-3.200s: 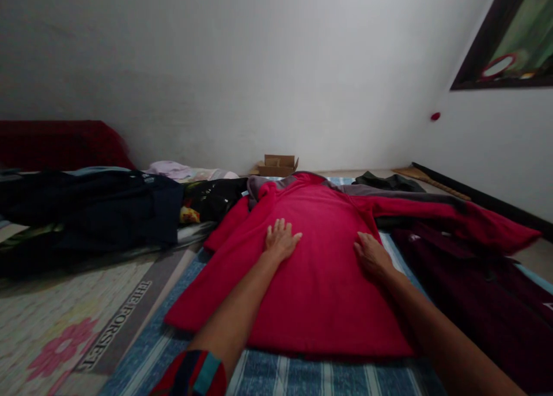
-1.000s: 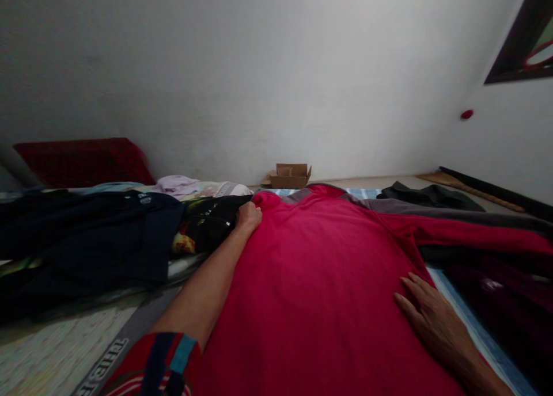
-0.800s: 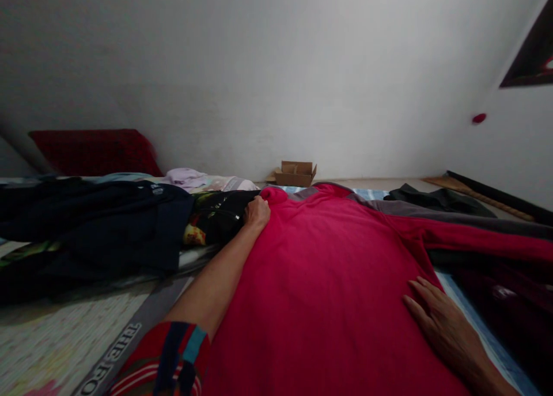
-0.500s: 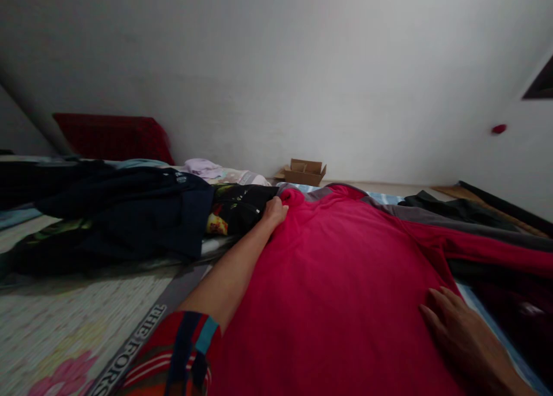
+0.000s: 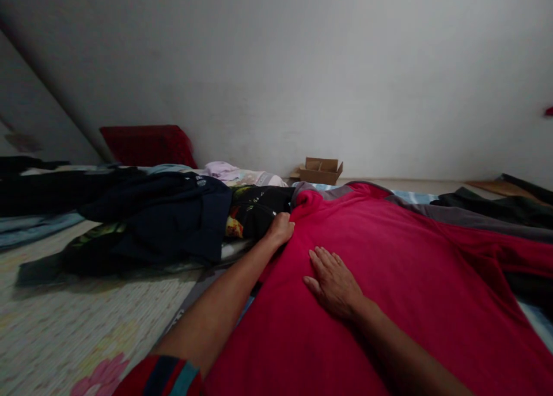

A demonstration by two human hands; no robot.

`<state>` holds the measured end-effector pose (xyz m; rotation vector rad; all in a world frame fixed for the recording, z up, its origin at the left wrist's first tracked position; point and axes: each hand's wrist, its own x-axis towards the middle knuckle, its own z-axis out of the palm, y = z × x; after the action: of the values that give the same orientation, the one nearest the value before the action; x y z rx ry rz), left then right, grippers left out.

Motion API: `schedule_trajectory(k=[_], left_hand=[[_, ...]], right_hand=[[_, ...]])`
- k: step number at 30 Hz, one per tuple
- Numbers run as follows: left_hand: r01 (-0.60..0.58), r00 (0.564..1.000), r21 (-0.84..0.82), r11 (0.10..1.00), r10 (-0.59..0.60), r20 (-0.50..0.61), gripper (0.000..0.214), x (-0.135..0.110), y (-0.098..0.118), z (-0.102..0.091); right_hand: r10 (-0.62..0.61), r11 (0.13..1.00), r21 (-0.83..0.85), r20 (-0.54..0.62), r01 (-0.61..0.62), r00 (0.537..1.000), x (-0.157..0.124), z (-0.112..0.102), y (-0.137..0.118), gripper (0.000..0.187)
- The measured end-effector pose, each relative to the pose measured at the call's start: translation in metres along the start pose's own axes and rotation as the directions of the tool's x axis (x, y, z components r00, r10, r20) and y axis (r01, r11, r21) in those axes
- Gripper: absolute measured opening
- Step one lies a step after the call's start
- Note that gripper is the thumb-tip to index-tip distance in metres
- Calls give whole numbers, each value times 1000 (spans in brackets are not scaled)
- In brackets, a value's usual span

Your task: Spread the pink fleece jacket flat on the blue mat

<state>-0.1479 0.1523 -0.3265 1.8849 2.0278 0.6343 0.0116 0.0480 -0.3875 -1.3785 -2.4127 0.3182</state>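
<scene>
Red top (image 5: 410,269) is being handled: its side edge appears to be gripped and its front steadied. The edge is closed in the left hand (image 5: 281,228), fingers curled in a fist; the exact pinch is hidden. The right hand (image 5: 337,282) is laid flat on the front, palm down, fingers extended and nothing grasped. For the next move, a firm left grip and light right pressure seem called for, so the cloth isn't dragged askew.

The top is spread beneath the right hand and to its right; a bunched fold (image 5: 307,200) sits just beyond the left hand. Black print shirt (image 5: 259,206) lies just left of the left hand, navy shirt (image 5: 185,212) farther left. Box (image 5: 321,171) is placed well beyond both hands.
</scene>
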Motion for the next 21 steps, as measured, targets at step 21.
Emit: schedule_trajectory(k=[21], left_hand=[[-23,989,-6,1000,22,-148,14,2,4,-4]], right_hand=[[-61,982,164,-173,90,983,-6,-6,7,26]])
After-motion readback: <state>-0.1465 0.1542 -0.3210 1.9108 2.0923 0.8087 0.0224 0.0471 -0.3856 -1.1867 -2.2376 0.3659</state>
